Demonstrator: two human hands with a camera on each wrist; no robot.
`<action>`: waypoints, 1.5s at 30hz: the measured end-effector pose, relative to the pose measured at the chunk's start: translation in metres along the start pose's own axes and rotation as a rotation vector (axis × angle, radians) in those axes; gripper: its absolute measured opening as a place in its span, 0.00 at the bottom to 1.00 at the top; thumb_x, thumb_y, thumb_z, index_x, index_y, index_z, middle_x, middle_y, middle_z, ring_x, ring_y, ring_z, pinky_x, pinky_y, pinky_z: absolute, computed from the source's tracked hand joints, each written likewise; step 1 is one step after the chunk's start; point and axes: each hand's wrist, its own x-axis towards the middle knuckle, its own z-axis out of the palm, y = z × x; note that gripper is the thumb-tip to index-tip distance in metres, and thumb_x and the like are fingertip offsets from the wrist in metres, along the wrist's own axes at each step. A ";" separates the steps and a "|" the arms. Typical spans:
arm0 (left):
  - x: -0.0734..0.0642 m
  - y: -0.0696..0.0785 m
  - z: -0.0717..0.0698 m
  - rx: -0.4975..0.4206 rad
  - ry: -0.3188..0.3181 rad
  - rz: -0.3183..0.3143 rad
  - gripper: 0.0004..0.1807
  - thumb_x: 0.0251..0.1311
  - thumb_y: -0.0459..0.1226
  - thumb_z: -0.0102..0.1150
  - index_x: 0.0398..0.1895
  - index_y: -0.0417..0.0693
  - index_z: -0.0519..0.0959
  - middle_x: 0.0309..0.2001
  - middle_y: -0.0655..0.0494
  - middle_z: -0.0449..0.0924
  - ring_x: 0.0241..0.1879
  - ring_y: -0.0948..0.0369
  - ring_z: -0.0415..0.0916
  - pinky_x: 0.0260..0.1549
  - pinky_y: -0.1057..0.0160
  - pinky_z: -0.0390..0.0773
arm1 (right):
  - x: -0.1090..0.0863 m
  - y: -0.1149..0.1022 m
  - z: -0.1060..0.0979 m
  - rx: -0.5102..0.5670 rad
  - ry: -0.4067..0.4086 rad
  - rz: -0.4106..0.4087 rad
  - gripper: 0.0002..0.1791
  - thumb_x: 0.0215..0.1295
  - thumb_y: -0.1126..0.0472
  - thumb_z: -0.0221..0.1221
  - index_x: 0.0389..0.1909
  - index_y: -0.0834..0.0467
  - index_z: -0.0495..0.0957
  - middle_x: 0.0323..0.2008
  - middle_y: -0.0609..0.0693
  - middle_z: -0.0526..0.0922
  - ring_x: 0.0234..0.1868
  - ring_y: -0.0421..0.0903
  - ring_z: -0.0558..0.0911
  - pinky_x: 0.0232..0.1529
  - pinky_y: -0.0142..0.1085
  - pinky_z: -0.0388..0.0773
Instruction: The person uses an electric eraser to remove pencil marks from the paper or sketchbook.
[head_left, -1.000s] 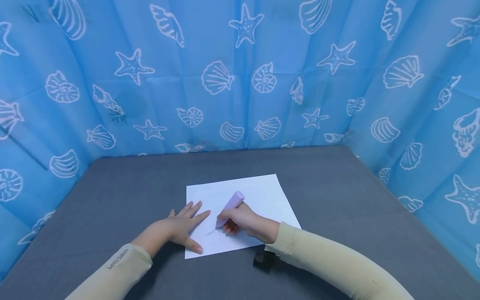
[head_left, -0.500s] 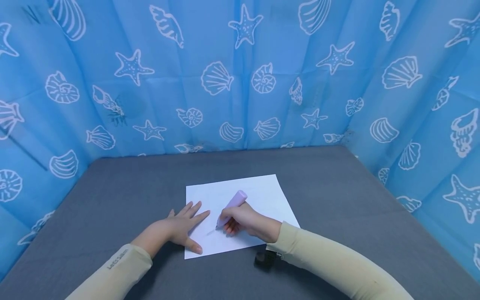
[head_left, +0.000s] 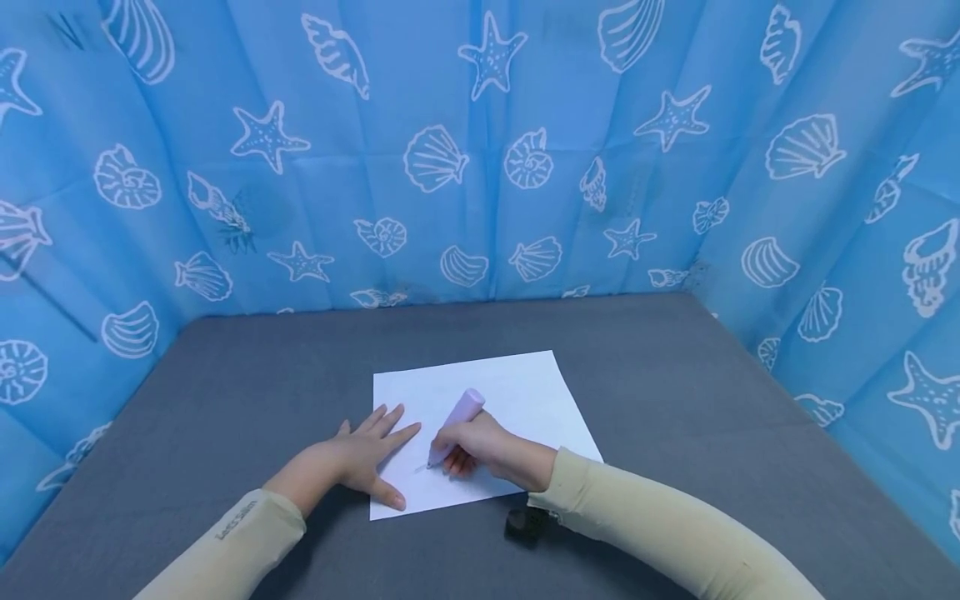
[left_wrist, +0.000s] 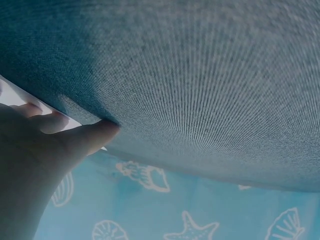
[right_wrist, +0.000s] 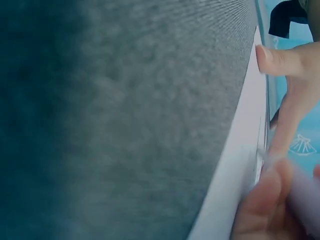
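Note:
In the head view a sheet of white paper (head_left: 517,387) lies on the grey table. My left hand (head_left: 351,458) rests flat on its left edge, fingers spread and thumb at the near left corner. My right hand (head_left: 483,442) grips a thick lilac pen (head_left: 463,410) between thumb and fingers, tilted to the right, its thin tip at the paper. Beside the tip runs a short faint line (head_left: 420,470). The right wrist view shows the pen (right_wrist: 304,197) blurred, with the left hand (right_wrist: 295,75) beyond it. In the left wrist view, the left hand's other fingers are partly hidden behind the thumb.
The grey tabletop (head_left: 675,375) spreads around the paper. A blue curtain (head_left: 330,192) with white shells and starfish hangs along the back and both sides. A small black device (head_left: 527,525) sits under the right wrist.
My right hand has shifted slightly left and toward the near side with the pen, whose tip now lies farther down along the faint line. The left hand and paper stay put.

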 end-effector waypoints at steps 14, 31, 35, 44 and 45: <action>0.004 -0.003 0.002 0.004 0.013 0.004 0.59 0.44 0.64 0.68 0.77 0.55 0.51 0.78 0.45 0.35 0.75 0.44 0.29 0.61 0.26 0.41 | 0.000 -0.001 0.000 -0.010 -0.003 -0.017 0.06 0.57 0.63 0.60 0.25 0.63 0.76 0.14 0.50 0.74 0.14 0.40 0.73 0.17 0.28 0.71; 0.002 -0.003 0.002 -0.010 -0.003 0.007 0.59 0.44 0.64 0.68 0.77 0.55 0.51 0.78 0.45 0.35 0.75 0.44 0.29 0.61 0.26 0.40 | -0.003 0.000 -0.001 0.045 -0.052 0.001 0.07 0.57 0.65 0.57 0.30 0.66 0.79 0.17 0.52 0.76 0.16 0.41 0.75 0.19 0.29 0.74; 0.002 -0.003 0.002 -0.010 0.000 0.014 0.59 0.45 0.63 0.68 0.77 0.54 0.51 0.78 0.45 0.35 0.75 0.44 0.29 0.60 0.26 0.40 | -0.001 -0.001 0.001 0.053 -0.023 0.000 0.05 0.58 0.65 0.58 0.30 0.65 0.78 0.16 0.52 0.75 0.15 0.41 0.75 0.19 0.28 0.73; 0.004 -0.004 0.002 -0.017 -0.012 0.001 0.59 0.45 0.65 0.67 0.78 0.57 0.50 0.78 0.47 0.34 0.75 0.45 0.28 0.62 0.27 0.39 | 0.001 -0.001 0.002 0.002 -0.025 0.002 0.04 0.56 0.66 0.60 0.25 0.62 0.76 0.14 0.50 0.74 0.14 0.40 0.73 0.17 0.28 0.71; 0.004 -0.004 0.002 -0.019 -0.012 0.000 0.59 0.45 0.65 0.67 0.78 0.57 0.50 0.78 0.47 0.34 0.75 0.45 0.28 0.62 0.27 0.39 | 0.001 -0.001 0.002 0.003 -0.025 -0.002 0.05 0.56 0.65 0.60 0.24 0.62 0.76 0.14 0.50 0.74 0.14 0.40 0.73 0.17 0.28 0.71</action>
